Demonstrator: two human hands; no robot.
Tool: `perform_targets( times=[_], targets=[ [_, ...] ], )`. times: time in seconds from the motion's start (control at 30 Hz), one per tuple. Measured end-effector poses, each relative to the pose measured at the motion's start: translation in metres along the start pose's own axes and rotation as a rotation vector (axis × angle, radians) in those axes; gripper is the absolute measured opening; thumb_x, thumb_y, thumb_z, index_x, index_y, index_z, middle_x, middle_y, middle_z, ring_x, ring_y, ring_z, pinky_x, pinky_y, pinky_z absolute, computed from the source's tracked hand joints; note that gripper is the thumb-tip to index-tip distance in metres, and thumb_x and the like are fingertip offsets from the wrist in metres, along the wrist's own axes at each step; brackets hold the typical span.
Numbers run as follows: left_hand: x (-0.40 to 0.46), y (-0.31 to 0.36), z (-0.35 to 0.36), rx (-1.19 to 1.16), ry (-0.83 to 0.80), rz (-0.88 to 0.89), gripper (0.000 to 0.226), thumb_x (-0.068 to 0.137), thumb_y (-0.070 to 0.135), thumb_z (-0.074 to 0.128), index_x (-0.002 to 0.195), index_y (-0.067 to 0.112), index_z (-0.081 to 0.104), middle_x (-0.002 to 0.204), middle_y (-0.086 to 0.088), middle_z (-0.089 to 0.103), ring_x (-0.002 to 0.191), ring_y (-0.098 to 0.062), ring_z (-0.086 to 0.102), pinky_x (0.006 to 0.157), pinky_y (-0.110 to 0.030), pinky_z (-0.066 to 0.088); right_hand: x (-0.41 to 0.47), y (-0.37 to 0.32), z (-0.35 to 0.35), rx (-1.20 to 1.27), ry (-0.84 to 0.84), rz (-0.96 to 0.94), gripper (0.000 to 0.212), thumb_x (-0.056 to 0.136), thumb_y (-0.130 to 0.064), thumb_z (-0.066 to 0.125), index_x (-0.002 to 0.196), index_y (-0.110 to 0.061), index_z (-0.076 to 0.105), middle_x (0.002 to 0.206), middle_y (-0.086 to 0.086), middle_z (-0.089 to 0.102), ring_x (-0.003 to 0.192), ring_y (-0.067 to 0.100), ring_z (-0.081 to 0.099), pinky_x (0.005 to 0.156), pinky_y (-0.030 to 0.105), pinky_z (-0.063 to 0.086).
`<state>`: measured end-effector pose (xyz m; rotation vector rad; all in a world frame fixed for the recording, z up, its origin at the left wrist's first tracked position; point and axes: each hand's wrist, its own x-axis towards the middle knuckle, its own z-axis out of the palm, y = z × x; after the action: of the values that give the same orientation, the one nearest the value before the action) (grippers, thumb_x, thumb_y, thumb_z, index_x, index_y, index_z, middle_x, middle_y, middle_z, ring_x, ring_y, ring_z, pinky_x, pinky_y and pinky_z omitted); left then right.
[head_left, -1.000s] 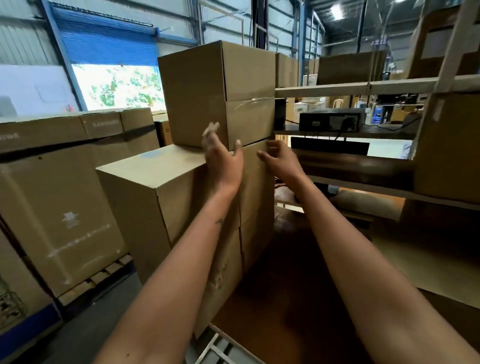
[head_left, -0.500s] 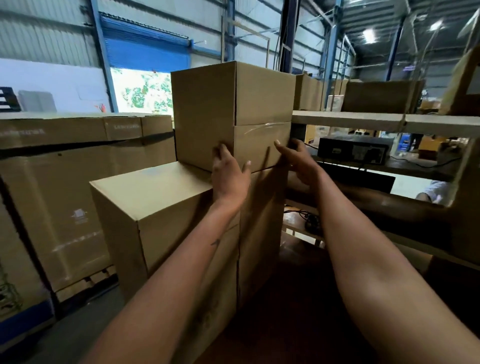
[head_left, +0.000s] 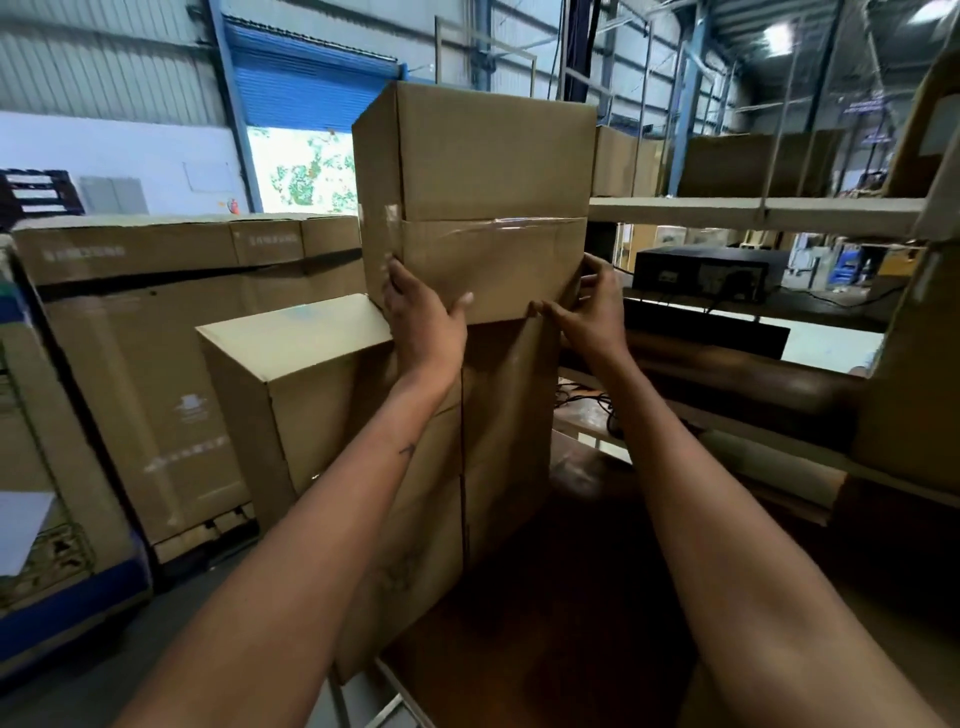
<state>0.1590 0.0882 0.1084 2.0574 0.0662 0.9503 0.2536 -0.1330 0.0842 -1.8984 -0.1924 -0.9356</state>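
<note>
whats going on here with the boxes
A person is handling the top box of a cardboard stack. The left hand holds its lower left corner and the right hand its lower right corner, fingers wrapped round the edges. The box sits on the stack or just above it; I cannot tell which. A shelf stands to the right.

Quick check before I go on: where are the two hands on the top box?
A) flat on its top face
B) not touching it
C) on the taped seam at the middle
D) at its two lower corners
D: the left hand holds the lower left corner of the top box and the right hand holds the lower right corner, just above the lower box.
</note>
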Motion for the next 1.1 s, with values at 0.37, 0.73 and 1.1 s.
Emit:
perform_targets(
  times=[0.37,0.73,1.1],
  targets=[
    [-0.070,-0.012,-0.068,-0.136,0.021,0.140,0.102,0.090,0.036,0.088,0.167,0.003,0.030,0.162,-0.019,0.050,0.151,-0.034,0.048,0.124,-0.043,0.042,-0.112,-0.074,-0.085,0.054,0.122,-0.018,0.094,0.072,-0.050,0.099,0.148,-0.022,0.051,0.141,0.005,0.044,0.127,0.018,0.054,0.107,0.028,0.053],
    [-0.234,-0.060,-0.127,-0.460,-0.177,0.289,0.093,0.090,0.026,0.090,0.164,0.013,0.036,0.159,-0.011,0.052,0.143,-0.018,0.054,0.106,-0.011,0.049,-0.343,-0.152,-0.167,0.159,0.260,0.211,0.075,0.086,-0.056,0.088,0.135,-0.026,0.040,0.130,-0.012,0.059,0.120,0.003,0.062,0.108,0.043,0.058],
    [-0.377,-0.117,-0.161,-0.477,-0.490,0.178,0.091,0.088,0.024,0.091,0.159,0.001,0.039,0.152,-0.014,0.054,0.138,-0.019,0.053,0.118,-0.017,0.040,-0.530,-0.184,-0.233,-0.138,0.282,0.336,0.066,0.093,-0.047,0.085,0.146,-0.044,0.046,0.146,-0.005,0.061,0.129,0.014,0.064,0.103,0.045,0.062]
  ],
)
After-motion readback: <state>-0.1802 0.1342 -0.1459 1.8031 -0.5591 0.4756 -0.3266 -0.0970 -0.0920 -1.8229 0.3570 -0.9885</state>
